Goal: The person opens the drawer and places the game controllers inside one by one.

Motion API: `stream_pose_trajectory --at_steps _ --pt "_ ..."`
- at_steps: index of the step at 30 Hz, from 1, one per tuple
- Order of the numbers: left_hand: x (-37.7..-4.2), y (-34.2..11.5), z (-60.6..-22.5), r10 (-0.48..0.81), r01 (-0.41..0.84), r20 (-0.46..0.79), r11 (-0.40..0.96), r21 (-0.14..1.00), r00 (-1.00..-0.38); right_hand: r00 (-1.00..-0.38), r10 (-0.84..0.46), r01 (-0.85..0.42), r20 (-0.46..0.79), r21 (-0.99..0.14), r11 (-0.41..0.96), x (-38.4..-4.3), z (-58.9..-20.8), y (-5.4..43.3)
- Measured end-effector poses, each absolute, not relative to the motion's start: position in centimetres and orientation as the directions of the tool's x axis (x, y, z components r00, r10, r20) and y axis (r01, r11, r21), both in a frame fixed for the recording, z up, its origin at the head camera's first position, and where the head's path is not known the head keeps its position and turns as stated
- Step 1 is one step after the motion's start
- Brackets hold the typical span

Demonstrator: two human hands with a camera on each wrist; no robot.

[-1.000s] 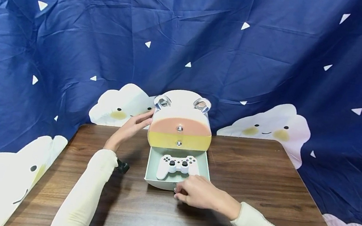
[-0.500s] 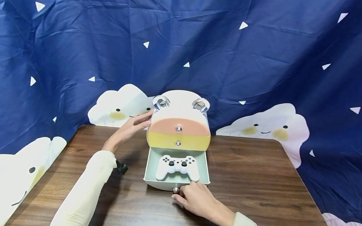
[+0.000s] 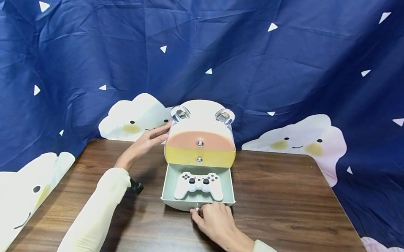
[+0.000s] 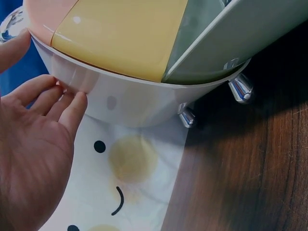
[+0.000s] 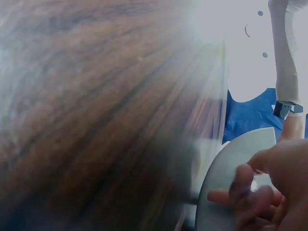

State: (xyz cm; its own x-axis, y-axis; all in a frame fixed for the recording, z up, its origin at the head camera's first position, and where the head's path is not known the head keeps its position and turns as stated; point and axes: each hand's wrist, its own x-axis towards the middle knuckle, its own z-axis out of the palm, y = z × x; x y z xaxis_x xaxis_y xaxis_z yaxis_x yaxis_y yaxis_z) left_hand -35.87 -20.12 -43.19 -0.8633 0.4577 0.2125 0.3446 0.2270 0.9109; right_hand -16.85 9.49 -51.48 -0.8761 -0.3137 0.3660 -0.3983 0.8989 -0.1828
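Note:
A small rounded drawer cabinet with a white shell and two silver ring-shaped ears stands on the table. Its peach top drawer and yellow middle drawer are pushed in. The pale green bottom drawer is pulled out, a white game controller lying inside. My left hand rests its extended fingers against the cabinet's left side; the left wrist view shows fingertips on the white wall. My right hand pinches the round silver knob of the green drawer between thumb and curled fingers.
The brown wooden table extends to both sides of the cabinet. Behind it hangs a dark blue curtain printed with clouds and white triangles. Short silver feet support the cabinet.
My right hand has shifted slightly down and left at the knob, its wrist swinging toward me. The left hand, the drawer and the controller look nearly unchanged.

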Motion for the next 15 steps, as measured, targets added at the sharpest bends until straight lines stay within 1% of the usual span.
stream_pose_trajectory --at_steps 8,12,15 --pt "-35.8 -20.2 -43.2 0.454 0.322 0.203 0.203 0.924 -0.868 -0.834 -0.281 -0.393 0.475 -0.153 0.907 -17.5 -51.8 9.7" --pt "-35.7 -20.1 -43.2 0.462 0.324 0.205 0.195 0.926 -0.863 -0.811 -0.269 -0.411 0.519 -0.179 0.894 -17.9 -51.9 9.7" --pt "-35.7 -20.0 -43.1 0.468 0.325 0.206 0.188 0.927 -0.859 -0.817 -0.249 -0.413 0.520 -0.225 0.883 -18.3 -52.0 9.7"
